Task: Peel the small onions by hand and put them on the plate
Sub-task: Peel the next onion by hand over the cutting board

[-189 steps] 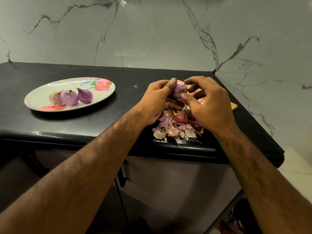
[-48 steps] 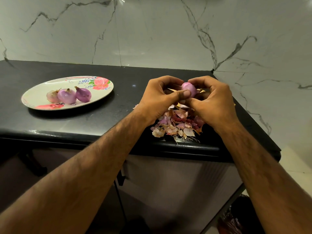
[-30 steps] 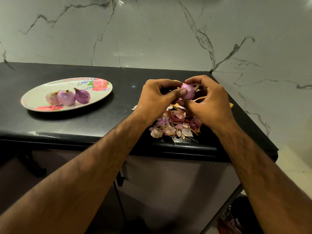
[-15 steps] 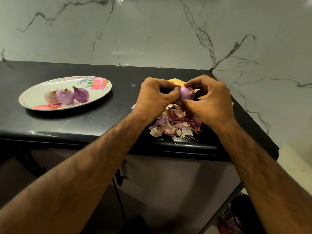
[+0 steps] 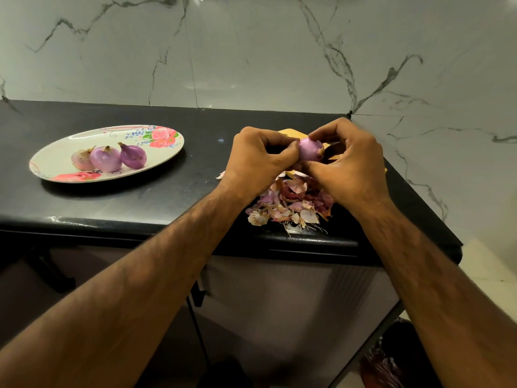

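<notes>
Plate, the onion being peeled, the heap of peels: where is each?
plate [image 5: 51, 163]: head view, bare left part.
onion [image 5: 309, 149]: head view, its purple middle.
peels [image 5: 291, 204]: head view, middle of the heap.

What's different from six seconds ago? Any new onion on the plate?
The left hand and right hand still grip the same onion above the peel pile, only turning it: its brownish end now faces the right hand. Nothing let go. The plate still holds three onions.
</notes>
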